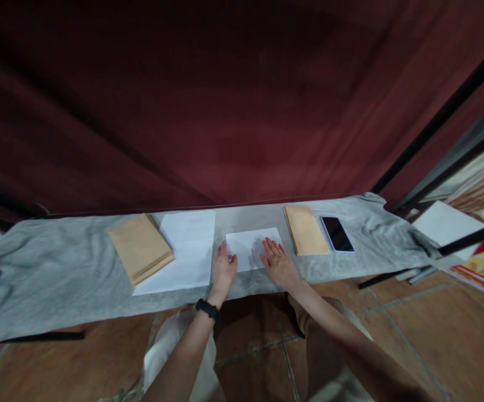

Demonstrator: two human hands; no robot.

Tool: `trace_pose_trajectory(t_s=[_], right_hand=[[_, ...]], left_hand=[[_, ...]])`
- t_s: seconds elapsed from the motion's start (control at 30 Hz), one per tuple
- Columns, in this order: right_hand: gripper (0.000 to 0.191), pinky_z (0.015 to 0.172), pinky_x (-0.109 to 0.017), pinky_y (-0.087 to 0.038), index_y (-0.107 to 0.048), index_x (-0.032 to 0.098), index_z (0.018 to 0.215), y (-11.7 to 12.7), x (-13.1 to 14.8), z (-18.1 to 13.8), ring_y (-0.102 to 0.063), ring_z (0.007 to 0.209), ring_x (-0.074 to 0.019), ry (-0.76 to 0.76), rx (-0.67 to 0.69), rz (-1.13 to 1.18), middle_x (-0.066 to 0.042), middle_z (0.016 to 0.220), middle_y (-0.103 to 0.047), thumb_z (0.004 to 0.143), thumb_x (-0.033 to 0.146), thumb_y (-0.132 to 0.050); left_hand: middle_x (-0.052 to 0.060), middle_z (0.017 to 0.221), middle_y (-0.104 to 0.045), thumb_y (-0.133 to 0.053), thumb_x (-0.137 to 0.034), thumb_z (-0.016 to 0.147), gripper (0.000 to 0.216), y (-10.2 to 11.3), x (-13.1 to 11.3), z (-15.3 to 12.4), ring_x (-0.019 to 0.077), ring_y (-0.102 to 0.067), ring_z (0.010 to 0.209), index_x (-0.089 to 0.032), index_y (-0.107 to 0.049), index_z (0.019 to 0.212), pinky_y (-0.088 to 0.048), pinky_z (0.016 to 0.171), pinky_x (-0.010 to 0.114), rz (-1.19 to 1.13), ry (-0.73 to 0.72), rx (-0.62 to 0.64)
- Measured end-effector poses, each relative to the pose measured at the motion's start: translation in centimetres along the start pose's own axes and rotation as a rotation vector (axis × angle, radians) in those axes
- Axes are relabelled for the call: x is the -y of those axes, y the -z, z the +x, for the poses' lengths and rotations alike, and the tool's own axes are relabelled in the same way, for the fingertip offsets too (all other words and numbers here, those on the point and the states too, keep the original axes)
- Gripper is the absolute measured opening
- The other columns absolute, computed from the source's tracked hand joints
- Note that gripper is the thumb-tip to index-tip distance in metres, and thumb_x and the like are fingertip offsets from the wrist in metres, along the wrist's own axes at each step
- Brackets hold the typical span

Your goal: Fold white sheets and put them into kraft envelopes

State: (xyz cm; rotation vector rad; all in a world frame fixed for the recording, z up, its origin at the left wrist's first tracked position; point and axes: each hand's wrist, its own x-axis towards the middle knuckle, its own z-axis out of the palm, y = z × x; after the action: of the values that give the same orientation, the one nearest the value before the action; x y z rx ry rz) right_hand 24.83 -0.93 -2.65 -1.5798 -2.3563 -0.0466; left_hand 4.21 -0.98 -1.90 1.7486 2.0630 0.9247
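Note:
A folded white sheet of paper [248, 251] lies in front of me on the grey cloth. My right hand [279, 263] rests flat on its right part, fingers stretched out. At the sheet's left edge is my left hand [224, 269], its fingers extended and thumb apart, with nothing gripped. Larger white paper [189, 251] lies to the left, partly covered by a stack of brown envelopes [139, 245]. Another small pile of brown envelopes [306, 230] sits just right of the folded sheet.
A phone [337, 234] with a light case lies right of the smaller envelope pile. Grey cloth [70, 279] covers the narrow bench. Behind it hangs a dark red curtain [242, 111]. Black metal bars [443, 111] and a white box [447, 223] stand at the right.

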Motion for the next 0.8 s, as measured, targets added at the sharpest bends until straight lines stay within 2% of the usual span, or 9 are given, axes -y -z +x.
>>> trace_pose_trajectory(t_s=[0.07,0.17,0.3,0.4,0.57,0.73,0.8], right_hand=[[0.053,0.119,-0.045,-0.033,-0.042,0.014,0.154,-0.5,1.2,0.7,-0.043,0.145,-0.0252,0.038,0.021,0.024,-0.013,0.158,-0.042,0.105,0.034,-0.034],[0.052,0.119,-0.045,-0.033,-0.044,0.016,0.152,-1.6,2.0,1.5,-0.042,0.145,-0.0241,0.065,0.034,0.038,-0.012,0.157,-0.044,0.106,0.036,-0.035],[0.053,0.119,-0.047,-0.032,-0.044,0.016,0.152,-3.1,1.1,2.5,-0.042,0.145,-0.0262,0.038,-0.054,0.011,-0.013,0.157,-0.044,0.106,0.039,-0.036],[0.053,0.117,-0.051,-0.033,-0.042,0.015,0.153,-3.6,-0.2,3.1,-0.044,0.143,-0.0288,-0.008,-0.141,-0.015,-0.015,0.155,-0.047,0.106,0.037,-0.034],[0.055,0.116,-0.051,-0.034,-0.042,0.008,0.152,-3.6,-1.9,3.4,-0.045,0.143,-0.0318,-0.085,-0.172,-0.052,-0.020,0.153,-0.047,0.106,0.037,-0.035],[0.057,0.117,-0.052,-0.033,-0.043,0.003,0.150,-2.7,-2.3,3.0,-0.044,0.143,-0.0331,-0.136,-0.116,-0.054,-0.024,0.154,-0.044,0.105,0.037,-0.037],[0.056,0.119,-0.052,-0.031,-0.044,0.004,0.150,-1.9,-1.8,2.8,-0.042,0.145,-0.0319,-0.103,-0.064,-0.018,-0.023,0.154,-0.044,0.106,0.037,-0.035]], left_hand=[[0.018,0.118,-0.064,-0.055,-0.020,0.087,0.056,0.1,0.1,0.3,0.0253,-0.068,0.100,-0.007,-0.048,0.141,-0.056,0.095,0.040,-0.002,0.018,-0.008],[0.019,0.118,-0.061,-0.057,-0.021,0.086,0.058,0.0,-0.3,0.4,0.0294,-0.062,0.111,-0.005,-0.047,0.141,-0.051,0.101,0.044,0.084,-0.019,-0.032],[0.020,0.123,-0.059,-0.056,-0.021,0.087,0.059,-0.4,-1.0,0.0,0.0323,-0.057,0.118,-0.005,-0.045,0.143,-0.047,0.105,0.047,0.237,-0.084,-0.062],[0.019,0.125,-0.058,-0.056,-0.021,0.087,0.060,-0.4,-1.1,0.1,0.0315,-0.057,0.117,-0.007,-0.046,0.144,-0.047,0.105,0.046,0.249,-0.092,-0.066],[0.018,0.112,-0.064,-0.062,-0.024,0.083,0.062,0.3,-0.2,1.5,0.0294,-0.064,0.103,-0.006,-0.050,0.142,-0.053,0.096,0.043,0.084,0.040,0.005],[0.006,0.083,-0.070,-0.065,-0.024,0.078,0.066,0.6,0.4,2.8,0.0236,-0.068,0.071,-0.012,-0.050,0.141,-0.056,0.070,0.037,-0.246,0.230,0.131],[0.002,0.074,-0.070,-0.063,-0.021,0.077,0.066,0.5,0.5,2.9,0.0207,-0.066,0.061,-0.011,-0.050,0.140,-0.054,0.060,0.033,-0.411,0.245,0.131]])
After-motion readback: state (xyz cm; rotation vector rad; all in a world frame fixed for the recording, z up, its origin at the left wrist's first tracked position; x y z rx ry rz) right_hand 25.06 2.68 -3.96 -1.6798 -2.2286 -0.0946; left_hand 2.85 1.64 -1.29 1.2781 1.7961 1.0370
